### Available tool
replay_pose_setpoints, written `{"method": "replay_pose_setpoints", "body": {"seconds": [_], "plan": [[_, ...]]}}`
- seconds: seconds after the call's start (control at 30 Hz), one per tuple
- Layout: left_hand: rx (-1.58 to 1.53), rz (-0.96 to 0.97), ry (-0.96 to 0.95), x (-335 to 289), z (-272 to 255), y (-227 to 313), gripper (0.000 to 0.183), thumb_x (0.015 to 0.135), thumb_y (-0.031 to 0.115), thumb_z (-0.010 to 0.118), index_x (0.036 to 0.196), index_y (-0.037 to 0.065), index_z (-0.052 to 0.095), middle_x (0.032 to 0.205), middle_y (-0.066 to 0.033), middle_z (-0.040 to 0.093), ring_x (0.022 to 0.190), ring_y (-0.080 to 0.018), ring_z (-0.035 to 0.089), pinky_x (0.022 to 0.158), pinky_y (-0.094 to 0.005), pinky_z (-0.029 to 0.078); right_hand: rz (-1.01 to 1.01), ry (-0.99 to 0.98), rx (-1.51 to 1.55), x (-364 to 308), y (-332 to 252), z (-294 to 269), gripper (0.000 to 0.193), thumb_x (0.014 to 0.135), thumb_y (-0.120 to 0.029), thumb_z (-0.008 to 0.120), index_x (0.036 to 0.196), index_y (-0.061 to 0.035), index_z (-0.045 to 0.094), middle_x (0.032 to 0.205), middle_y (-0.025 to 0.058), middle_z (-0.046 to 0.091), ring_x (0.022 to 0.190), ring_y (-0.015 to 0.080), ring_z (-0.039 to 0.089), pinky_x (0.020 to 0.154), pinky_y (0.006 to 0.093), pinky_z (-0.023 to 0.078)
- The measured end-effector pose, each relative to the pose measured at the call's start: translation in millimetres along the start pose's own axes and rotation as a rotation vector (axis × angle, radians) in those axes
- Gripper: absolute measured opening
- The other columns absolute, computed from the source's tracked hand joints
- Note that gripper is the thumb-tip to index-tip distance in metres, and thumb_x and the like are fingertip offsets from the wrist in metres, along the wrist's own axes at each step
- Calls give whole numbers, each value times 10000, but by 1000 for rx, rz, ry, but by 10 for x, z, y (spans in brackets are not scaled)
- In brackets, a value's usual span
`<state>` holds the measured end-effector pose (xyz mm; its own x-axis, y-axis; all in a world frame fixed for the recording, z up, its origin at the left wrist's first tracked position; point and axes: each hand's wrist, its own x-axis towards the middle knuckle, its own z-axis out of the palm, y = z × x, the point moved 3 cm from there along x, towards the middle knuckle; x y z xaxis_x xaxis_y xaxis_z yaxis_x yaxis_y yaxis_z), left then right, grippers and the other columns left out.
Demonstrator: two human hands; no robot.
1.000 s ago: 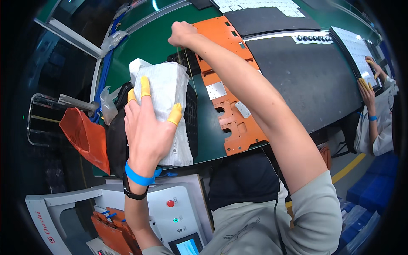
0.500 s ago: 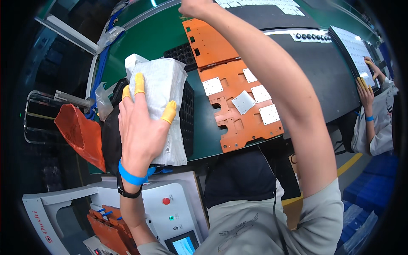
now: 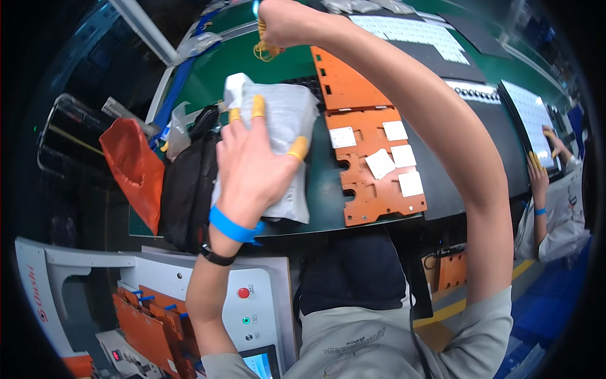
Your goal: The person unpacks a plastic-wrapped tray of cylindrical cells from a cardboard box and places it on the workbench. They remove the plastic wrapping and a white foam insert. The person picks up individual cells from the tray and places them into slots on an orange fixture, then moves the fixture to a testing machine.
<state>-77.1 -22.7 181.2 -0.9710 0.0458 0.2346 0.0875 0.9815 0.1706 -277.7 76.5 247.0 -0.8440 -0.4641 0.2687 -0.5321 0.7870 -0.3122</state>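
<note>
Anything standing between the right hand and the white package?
Nothing visible does: past the yellow strands at the right hand, only green tabletop shows before the white package. The left hand lies across the package, covering part of it.

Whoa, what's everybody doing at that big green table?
Someone is resting the left grip, fingers spread, on a white wrapped package. The right grip is stretched out past it, closed like a fist, with thin yellow loops hanging from it. Beside the package, five pale square plates lie on an orange board, and nobody is touching them. Over on the right, another person has both hands at a pale panel.
</note>
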Motion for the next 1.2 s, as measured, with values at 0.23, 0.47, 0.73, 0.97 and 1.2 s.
{"method": "replay_pose_setpoints", "body": {"seconds": [0.23,0.47,0.73,0.97,1.2], "plan": [[-83,0,35,-46,-13,-14,884,779,474,714,1423,-68,441,1284,-282,535,1171,-391,498,990,-467,413,-132,-69,-43,64,-866,172,237,728,-159,757,932,-36,756,972,201,735,967,345,712,841,431,563],[-167,9,116,-41,44,-44,660,763,453,738,1206,-11,581,1161,-219,594,1108,-374,504,884,-463,412,-152,-147,-89,560,-1242,768,280,736,-143,732,1000,-51,739,1056,196,722,1013,333,701,858,426,562],[-161,43,165,-22,89,-51,574,793,482,685,1093,-7,664,1063,-198,587,1034,-326,489,858,-430,385,-142,-156,-258,577,-1222,1055,273,804,-205,716,1033,-57,721,1079,161,724,1029,327,701,873,424,571],[-125,33,112,-34,91,-32,639,820,424,704,1229,-46,561,1228,-264,553,1100,-382,509,911,-479,396,-208,-104,-276,266,-1071,674,255,799,-232,701,975,-50,731,1014,183,727,982,345,706,839,439,574],[-130,70,226,-35,153,-60,790,857,453,670,1384,-103,477,1384,-357,478,1330,-469,400,1081,-525,334,-173,143,-262,-32,-688,77,245,797,-238,657,912,-42,749,933,218,722,910,375,709,813,459,573]]}}
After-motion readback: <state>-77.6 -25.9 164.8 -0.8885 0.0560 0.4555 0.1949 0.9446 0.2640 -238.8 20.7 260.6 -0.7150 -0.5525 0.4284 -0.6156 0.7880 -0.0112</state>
